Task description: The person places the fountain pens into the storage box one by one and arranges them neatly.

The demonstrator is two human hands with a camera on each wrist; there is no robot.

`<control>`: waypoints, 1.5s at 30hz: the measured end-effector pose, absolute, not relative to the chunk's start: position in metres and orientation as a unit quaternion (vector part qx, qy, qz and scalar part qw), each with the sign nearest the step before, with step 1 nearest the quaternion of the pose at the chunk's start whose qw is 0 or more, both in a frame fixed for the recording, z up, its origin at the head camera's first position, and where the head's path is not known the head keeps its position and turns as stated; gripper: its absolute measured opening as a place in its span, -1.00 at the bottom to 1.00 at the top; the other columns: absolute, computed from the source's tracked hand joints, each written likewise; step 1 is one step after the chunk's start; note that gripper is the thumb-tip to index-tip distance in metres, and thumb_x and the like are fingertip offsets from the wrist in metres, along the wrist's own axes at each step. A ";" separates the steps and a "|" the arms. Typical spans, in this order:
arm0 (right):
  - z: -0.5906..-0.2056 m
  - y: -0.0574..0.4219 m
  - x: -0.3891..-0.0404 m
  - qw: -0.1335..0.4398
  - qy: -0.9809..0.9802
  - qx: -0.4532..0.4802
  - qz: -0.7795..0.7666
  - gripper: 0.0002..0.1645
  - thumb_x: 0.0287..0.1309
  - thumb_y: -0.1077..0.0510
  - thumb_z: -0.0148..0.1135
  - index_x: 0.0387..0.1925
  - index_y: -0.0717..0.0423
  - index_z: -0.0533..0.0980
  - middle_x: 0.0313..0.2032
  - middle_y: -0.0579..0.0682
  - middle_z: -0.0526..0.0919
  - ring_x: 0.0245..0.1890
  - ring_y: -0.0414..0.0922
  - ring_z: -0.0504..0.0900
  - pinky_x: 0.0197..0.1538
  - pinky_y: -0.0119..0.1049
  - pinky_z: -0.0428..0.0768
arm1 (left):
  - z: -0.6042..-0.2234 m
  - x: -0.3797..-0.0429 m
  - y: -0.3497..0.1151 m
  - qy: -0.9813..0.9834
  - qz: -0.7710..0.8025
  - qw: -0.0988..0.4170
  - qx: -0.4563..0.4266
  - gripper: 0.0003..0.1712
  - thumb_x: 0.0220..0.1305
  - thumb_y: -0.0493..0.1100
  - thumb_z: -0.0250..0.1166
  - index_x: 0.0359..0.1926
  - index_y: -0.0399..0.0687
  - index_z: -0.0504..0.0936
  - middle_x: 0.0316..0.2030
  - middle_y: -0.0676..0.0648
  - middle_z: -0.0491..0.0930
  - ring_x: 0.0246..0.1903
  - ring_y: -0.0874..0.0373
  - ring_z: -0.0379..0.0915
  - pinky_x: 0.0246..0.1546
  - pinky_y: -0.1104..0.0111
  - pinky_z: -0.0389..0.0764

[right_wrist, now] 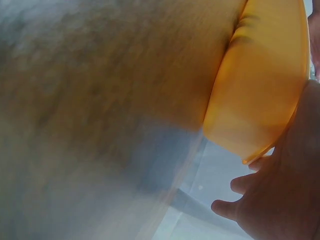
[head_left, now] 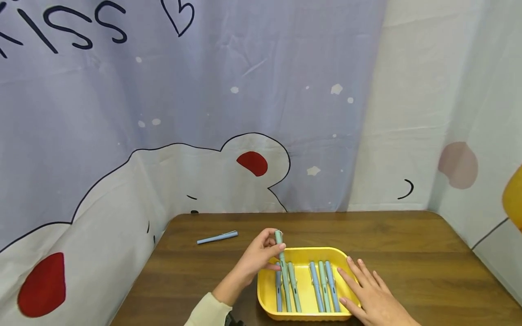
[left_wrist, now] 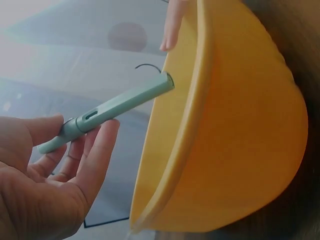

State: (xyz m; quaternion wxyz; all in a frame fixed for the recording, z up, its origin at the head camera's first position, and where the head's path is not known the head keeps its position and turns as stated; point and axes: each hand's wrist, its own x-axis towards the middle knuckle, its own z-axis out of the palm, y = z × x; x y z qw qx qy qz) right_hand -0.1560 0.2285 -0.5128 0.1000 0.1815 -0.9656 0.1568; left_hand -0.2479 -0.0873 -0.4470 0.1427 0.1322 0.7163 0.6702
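My left hand [head_left: 261, 253] pinches a pale green pen [head_left: 284, 271] near its upper end, thumb on one side and fingers on the other. The pen slants over the left part of a yellow basket [head_left: 302, 252]; the left wrist view shows its ink window and lower end above the rim. A blue pen [head_left: 278, 290] and a green pen [head_left: 294, 290] lie in the basket near it. To the right lie a blue pen [head_left: 316, 287], a green pen [head_left: 324, 287] and another blue pen [head_left: 332, 287]. My right hand [head_left: 373, 296], fingers spread, rests at the basket's right rim.
A single blue pen [head_left: 217, 237] lies on the wooden table [head_left: 428, 253], left of and behind the basket. Behind the table's far edge hangs a printed curtain [head_left: 310, 113]. A pale wall covering [head_left: 481, 113] stands at the right.
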 end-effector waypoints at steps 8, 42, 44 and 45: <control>-0.512 0.229 -0.156 0.094 -0.966 0.181 0.160 -0.24 0.37 -0.26 0.19 0.48 -0.09 0.34 0.51 0.18 0.23 0.45 0.29 0.23 0.27 0.41 0.31 | -0.451 -0.250 -0.074 0.718 0.669 0.142 0.129 -0.57 0.41 -0.11 0.33 0.21 -0.07 0.45 -0.21 -0.12 0.51 -0.27 0.08 0.59 -0.37 0.21 0.76; -0.511 0.230 -0.155 0.086 -0.963 0.179 0.181 -0.22 0.36 -0.27 0.19 0.49 -0.07 0.33 0.52 0.18 0.20 0.46 0.29 0.22 0.27 0.40 0.31 | -0.471 -0.241 -0.035 0.714 0.660 0.210 0.106 -0.66 0.50 -0.10 0.22 0.18 -0.12 0.47 -0.28 -0.07 0.49 -0.32 0.10 0.50 -0.35 0.09 0.76; -0.511 0.230 -0.156 0.086 -0.963 0.178 0.182 -0.22 0.36 -0.28 0.19 0.48 -0.07 0.34 0.52 0.18 0.20 0.46 0.29 0.21 0.27 0.40 0.30 | -0.472 -0.240 -0.034 0.716 0.657 0.212 0.104 -0.65 0.50 -0.10 0.21 0.19 -0.13 0.47 -0.29 -0.07 0.50 -0.32 0.09 0.51 -0.36 0.09 0.76; -0.511 0.230 -0.156 0.086 -0.963 0.178 0.182 -0.22 0.36 -0.28 0.19 0.48 -0.07 0.34 0.52 0.18 0.20 0.46 0.29 0.22 0.27 0.40 0.30 | -0.473 -0.240 -0.034 0.718 0.655 0.213 0.103 -0.65 0.50 -0.10 0.21 0.19 -0.13 0.47 -0.29 -0.07 0.49 -0.31 0.08 0.52 -0.36 0.10 0.76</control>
